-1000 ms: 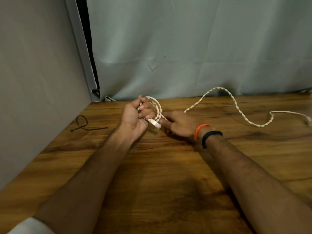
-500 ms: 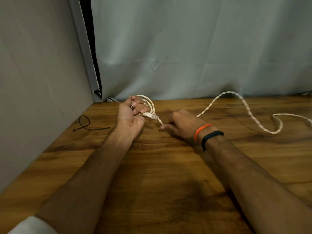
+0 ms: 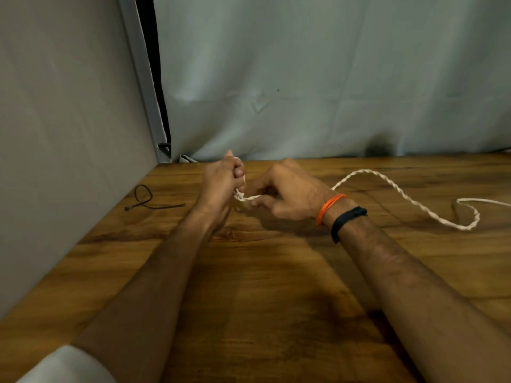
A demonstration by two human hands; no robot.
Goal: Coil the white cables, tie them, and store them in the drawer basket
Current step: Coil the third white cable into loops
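the left hand [image 3: 218, 183] is closing into a fist around the first small loops of the cable [image 3: 401, 193], thumb pressing down on top, likely so the coil is not springing apart while more is fed in. the right hand [image 3: 287, 193] is sitting just beside it, fingers curling loosely, fingertips pinching the short white stretch running between the two hands; this looks like it is guiding the next turn toward the fist. how many loops are inside the fist cannot be told.

the rest of the cable is coming out behind the right wrist and is trailing in a wavy line across the table [image 3: 249, 299] to the right edge, so most of it is lying uncoiled, well apart from the hands. a black tie [image 3: 143, 196] is lying near the left wall, to the left of the fist, probably waiting for the tying step. no drawer basket is showing. coiling seems to be at an early stage.
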